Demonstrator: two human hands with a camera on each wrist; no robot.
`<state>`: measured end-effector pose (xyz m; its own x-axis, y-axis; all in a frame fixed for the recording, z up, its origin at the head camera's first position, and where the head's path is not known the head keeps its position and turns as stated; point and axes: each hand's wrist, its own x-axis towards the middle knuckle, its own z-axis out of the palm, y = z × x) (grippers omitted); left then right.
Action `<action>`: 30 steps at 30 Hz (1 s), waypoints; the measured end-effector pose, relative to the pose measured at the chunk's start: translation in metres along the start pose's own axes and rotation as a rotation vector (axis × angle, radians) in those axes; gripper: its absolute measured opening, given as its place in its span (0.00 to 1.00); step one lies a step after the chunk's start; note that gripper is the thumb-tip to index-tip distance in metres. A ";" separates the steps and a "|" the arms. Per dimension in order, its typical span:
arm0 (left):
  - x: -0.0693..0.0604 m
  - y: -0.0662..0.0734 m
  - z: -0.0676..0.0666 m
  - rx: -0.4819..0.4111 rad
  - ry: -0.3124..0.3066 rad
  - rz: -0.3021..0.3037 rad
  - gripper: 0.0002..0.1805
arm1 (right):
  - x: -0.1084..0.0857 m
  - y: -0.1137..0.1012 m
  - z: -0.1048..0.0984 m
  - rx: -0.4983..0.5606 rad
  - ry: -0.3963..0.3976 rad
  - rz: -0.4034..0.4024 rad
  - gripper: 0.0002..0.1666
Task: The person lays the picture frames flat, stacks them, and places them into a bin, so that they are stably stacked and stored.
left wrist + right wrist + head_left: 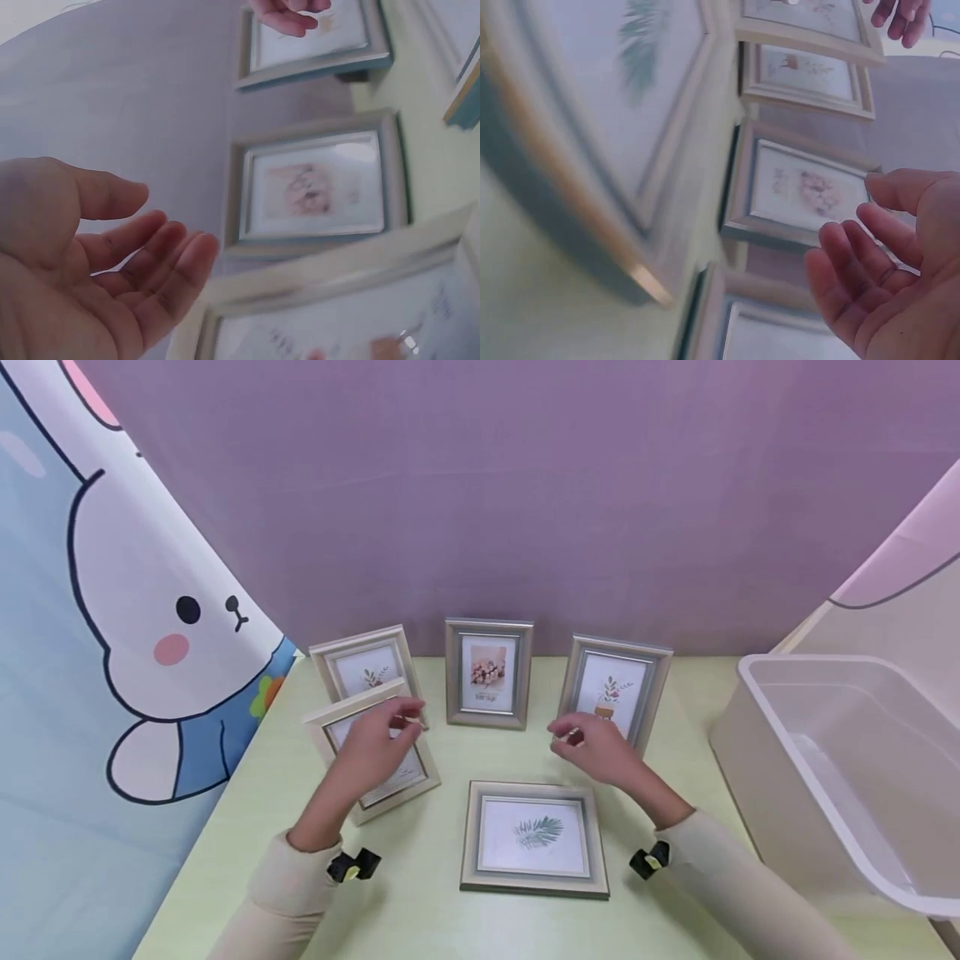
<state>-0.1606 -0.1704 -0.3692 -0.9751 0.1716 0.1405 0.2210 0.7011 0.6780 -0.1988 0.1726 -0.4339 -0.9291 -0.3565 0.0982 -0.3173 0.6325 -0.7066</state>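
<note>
My left hand (378, 747) hovers in front of a cream picture frame (397, 789) at the left, its fingers loosely bent and nothing in them. My right hand (596, 745) hangs before the picture frame with a potted-plant print (652, 672), likewise holding nothing. Both palms show in the wrist views, the left hand (112, 262) and the right hand (892, 262), each with relaxed fingers. Between and below the hands, a picture frame with a green leaf print (536, 839) lies on the table. The picture frame with a flower print (489, 672) stands upright at the back middle.
Another cream picture frame (360, 660) stands behind the left one, partly hidden. A large whitish plastic bin (765, 760) stands at the right. The pale green table (420, 893) meets a purple cloth backdrop (480, 510); a rabbit-print cloth (135, 568) hangs at the left.
</note>
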 end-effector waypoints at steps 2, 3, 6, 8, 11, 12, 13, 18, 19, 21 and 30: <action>-0.006 -0.003 -0.012 -0.023 0.044 -0.015 0.19 | 0.008 -0.008 0.003 0.033 0.004 -0.015 0.15; -0.009 -0.005 -0.018 -0.035 0.065 -0.032 0.19 | 0.012 -0.012 0.005 0.047 0.004 -0.023 0.16; -0.020 -0.012 -0.035 -0.062 0.127 -0.095 0.19 | 0.023 -0.022 0.010 0.079 0.009 -0.062 0.18; -0.028 -0.017 -0.044 -0.065 0.182 -0.131 0.18 | 0.030 -0.028 0.013 0.102 0.012 -0.084 0.19; -0.037 -0.024 -0.056 -0.053 0.257 -0.179 0.19 | 0.040 -0.036 0.019 0.126 0.013 -0.124 0.20; -0.039 -0.027 -0.059 -0.046 0.281 -0.187 0.19 | 0.043 -0.038 0.021 0.132 0.015 -0.132 0.21; -0.041 -0.030 -0.062 -0.042 0.297 -0.198 0.20 | 0.046 -0.041 0.023 0.138 0.018 -0.139 0.21; -0.052 -0.054 -0.072 -0.080 0.276 -0.281 0.28 | 0.061 -0.058 0.040 0.206 0.003 -0.172 0.25; -0.055 -0.059 -0.072 -0.096 0.256 -0.302 0.30 | 0.063 -0.061 0.044 0.226 -0.008 -0.174 0.26; -0.058 -0.069 -0.072 -0.122 0.221 -0.345 0.33 | 0.067 -0.068 0.053 0.264 -0.028 -0.176 0.27; -0.061 -0.107 -0.053 -0.259 0.048 -0.407 0.42 | 0.087 -0.096 0.080 0.377 -0.019 -0.243 0.32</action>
<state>-0.1259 -0.2925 -0.4121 -0.9825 -0.1174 -0.1448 -0.1848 0.5084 0.8411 -0.2338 0.0258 -0.4135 -0.8312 -0.4789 0.2824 -0.4314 0.2351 -0.8710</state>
